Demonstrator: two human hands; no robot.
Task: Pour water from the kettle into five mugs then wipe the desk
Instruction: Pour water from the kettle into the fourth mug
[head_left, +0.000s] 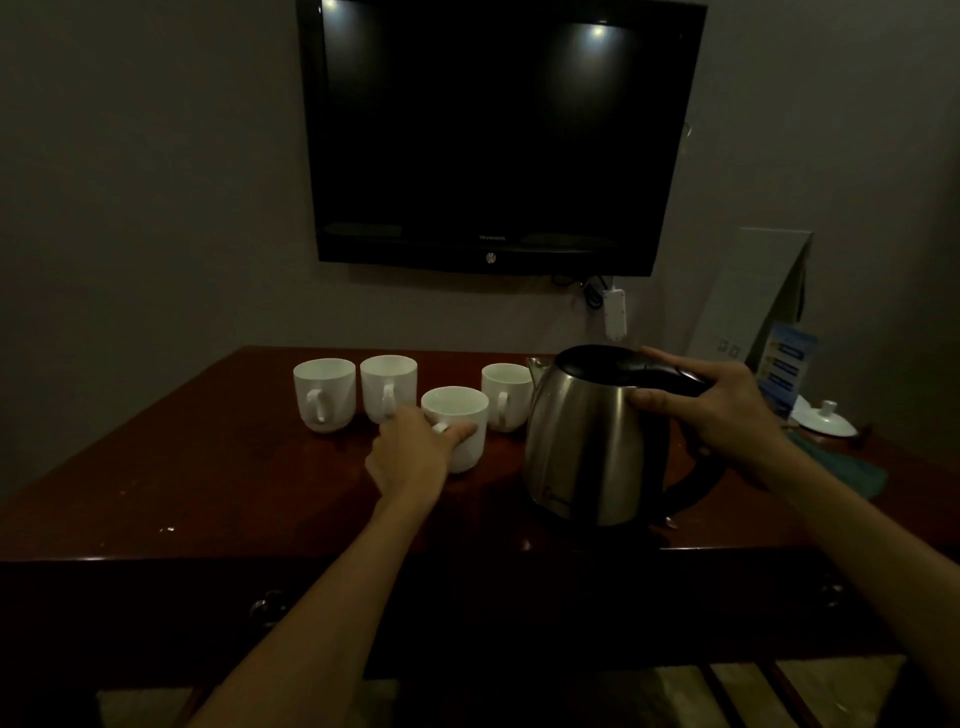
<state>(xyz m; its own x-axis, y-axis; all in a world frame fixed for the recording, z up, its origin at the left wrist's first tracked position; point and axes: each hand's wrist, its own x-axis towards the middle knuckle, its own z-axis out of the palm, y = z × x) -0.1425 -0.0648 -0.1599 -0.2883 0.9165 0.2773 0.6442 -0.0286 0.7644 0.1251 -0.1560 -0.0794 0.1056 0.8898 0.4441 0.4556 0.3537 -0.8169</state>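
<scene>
Two bare forearms reach over the dark wooden desk (208, 493). On it, the right hand (727, 415) grasps the black handle of the stainless steel kettle (587, 441), which stands upright. Just beside it, the left hand (410, 452) grips the nearest white mug (460, 431) at its handle. Behind stand three more white mugs (324, 392), upright, handles toward the camera. A teal cloth (852, 473) lies at right, a black television (498, 130) on the wall beyond.

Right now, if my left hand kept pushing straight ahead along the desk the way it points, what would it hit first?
Your left hand already holds the front mug. Pushed onward, that mug would probably meet the mug just behind it, beside the kettle; depth is unclear.
</scene>
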